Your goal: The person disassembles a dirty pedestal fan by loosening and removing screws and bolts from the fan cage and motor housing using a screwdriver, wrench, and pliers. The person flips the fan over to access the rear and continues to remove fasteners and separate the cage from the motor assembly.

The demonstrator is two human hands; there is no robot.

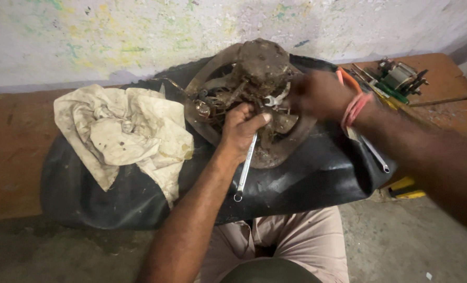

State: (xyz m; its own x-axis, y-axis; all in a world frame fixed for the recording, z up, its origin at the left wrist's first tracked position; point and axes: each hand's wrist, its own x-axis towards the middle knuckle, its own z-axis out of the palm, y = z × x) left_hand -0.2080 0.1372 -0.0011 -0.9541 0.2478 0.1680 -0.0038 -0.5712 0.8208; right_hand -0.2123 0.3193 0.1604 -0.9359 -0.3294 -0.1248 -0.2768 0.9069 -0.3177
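A grimy round motor assembly (257, 99) lies on a black rubber sheet (307, 178) spread over a reddish bench (13, 152). The left hand (241, 131) has its fingers curled tight round a silver spanner (245, 167) at the assembly's middle, while the right hand (317, 94), blurred, rests on its right edge, grip unclear. A crumpled dirty cloth (123, 136) lies just left, and loose tools (396, 78) crowd the bench's right end.

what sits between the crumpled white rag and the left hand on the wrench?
Head view: between the white rag and the left hand gripping the wrench lie the rusty motor part's left rim and a bit of black mat.
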